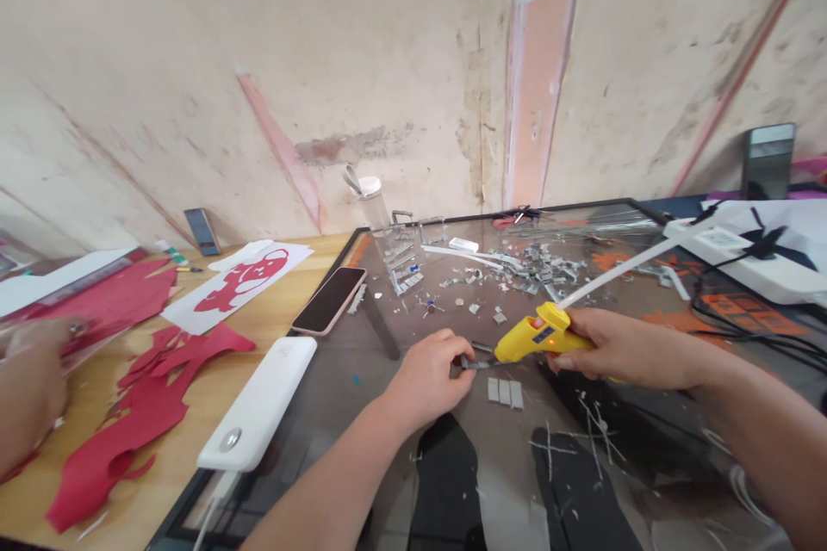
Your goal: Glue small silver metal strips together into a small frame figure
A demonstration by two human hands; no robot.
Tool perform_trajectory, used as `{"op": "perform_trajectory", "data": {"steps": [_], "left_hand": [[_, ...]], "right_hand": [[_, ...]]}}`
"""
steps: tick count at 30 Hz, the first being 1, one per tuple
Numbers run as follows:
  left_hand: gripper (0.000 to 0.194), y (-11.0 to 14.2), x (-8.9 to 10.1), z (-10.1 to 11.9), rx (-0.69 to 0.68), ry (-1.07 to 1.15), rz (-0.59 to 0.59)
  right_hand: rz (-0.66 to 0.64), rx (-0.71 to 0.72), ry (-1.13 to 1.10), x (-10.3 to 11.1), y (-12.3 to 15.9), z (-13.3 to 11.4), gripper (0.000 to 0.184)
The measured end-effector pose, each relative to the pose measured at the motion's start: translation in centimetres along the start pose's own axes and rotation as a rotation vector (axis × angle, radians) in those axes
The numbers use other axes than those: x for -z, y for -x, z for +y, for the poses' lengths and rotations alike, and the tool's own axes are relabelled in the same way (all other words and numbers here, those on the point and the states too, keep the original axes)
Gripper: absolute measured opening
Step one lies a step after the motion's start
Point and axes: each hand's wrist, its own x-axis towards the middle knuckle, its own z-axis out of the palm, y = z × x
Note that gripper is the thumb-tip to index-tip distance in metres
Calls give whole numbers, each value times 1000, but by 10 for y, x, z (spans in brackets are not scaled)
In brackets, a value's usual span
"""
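Observation:
My right hand (613, 349) is wrapped round the grip of a yellow hot-glue gun (533, 337) with a white glue stick (613, 271) sticking out behind it. The gun's nozzle points left at a small grey piece (475, 363). My left hand (430, 374) pinches that piece against the glass sheet (362, 379). Three small grey squares (505, 392) lie just below the nozzle.
Grey scraps (530, 263) and a small grey model (404, 263) litter the far glass. A phone (329, 300) and a white power bank (258, 405) lie left. Red paper cut-outs (148, 396) cover the wooden table, where another person's hand (29, 379) works. A white power strip (743, 258) and black cables sit right.

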Motion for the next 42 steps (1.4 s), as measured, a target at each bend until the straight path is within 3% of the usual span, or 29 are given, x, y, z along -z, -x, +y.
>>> {"op": "perform_trajectory", "data": {"steps": [5,15,25,35,42], "left_hand": [[10,2,-1,-2,3,5,4],[11,2,-1,0,4,3,4],[12,3,-1,-1,7,0,1],[11,2,-1,-1,-1,-4,7],[12,1,-1,-1,-6,-13,6]], "right_hand": [[-6,-57,2,4,4,1,24],[-19,16,-1,-2,-2,0,28],[-53,-36,-104,-5,-2,-5,24],[-23,-18,-1,-1,0,1,25],[-43,-23,-72,-6,-2,-8,23]]}}
